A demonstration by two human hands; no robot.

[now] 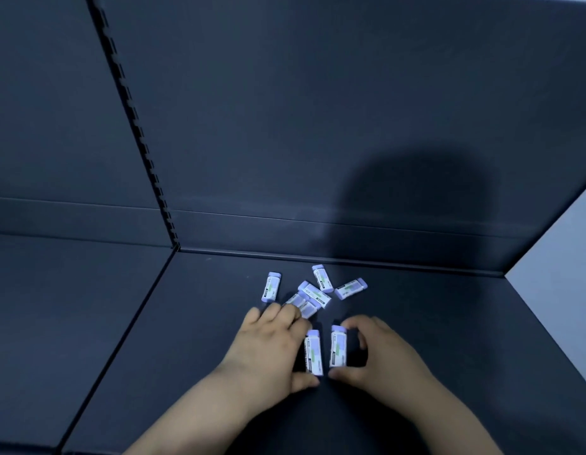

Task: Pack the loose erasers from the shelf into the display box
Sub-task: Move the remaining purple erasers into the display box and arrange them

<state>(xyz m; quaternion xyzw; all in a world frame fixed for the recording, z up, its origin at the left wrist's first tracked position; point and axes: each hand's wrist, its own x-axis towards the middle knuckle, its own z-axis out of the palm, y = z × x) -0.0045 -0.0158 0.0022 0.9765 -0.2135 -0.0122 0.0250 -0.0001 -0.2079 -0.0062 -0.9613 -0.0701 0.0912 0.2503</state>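
Erasers (pixel 313 355), lower centre: sleeves were white, each with a pale green patch and dark print along one edge; the bare ends were lilac. Shelf (pixel 449 323) was plain dark blue-grey. Back panel (pixel 285 126) matched it and carried a darker shadow at centre right. Slotted strip (pixel 134 119), upper left, was black with a regular row of slots. Wall (pixel 567 290), right edge, was pale grey.
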